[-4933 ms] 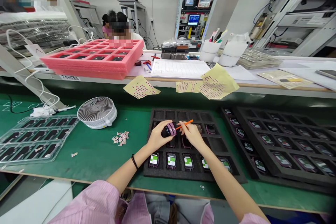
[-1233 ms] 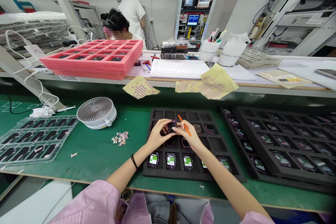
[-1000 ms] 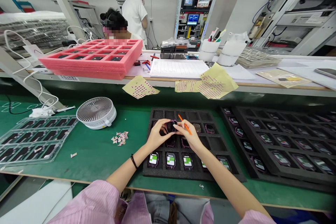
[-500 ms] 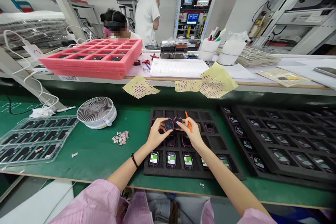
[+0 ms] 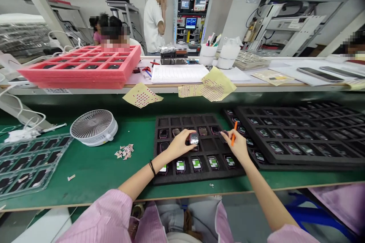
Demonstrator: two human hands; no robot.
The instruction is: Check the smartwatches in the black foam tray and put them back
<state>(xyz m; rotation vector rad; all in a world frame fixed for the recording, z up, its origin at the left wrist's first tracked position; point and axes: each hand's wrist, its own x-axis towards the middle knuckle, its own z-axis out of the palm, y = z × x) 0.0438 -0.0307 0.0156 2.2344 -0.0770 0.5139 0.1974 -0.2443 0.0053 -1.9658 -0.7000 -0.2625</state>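
A long green-topped workbench runs under both hands, and beyond the fingers lies a white shelf. It carries a stacked pink foam tray up and to the left of them, and a white ruled paper form straight ahead. A large black foam tray of watches lies just to the right of the right fingers.

Directly beneath the fingers sits a smaller black foam tray with square pockets. Its near row of watches with green-and-white screen labels lies just toward the person from the fingers. Well left of them stand a round white-and-grey desk fan and a small heap of pinkish label scraps.

The left hand curls over a silver-faced watch, its fingers closed on the case, which sits in the middle of the smaller tray; whether it touches the pocket floor is hard to tell. The right hand stays apart from it, thumb and forefinger pinched together on a slim orange stick that tilts upward.

The step in hand appears to be handling this single watch at its pocket; letting it go would call for the left fingers to part.
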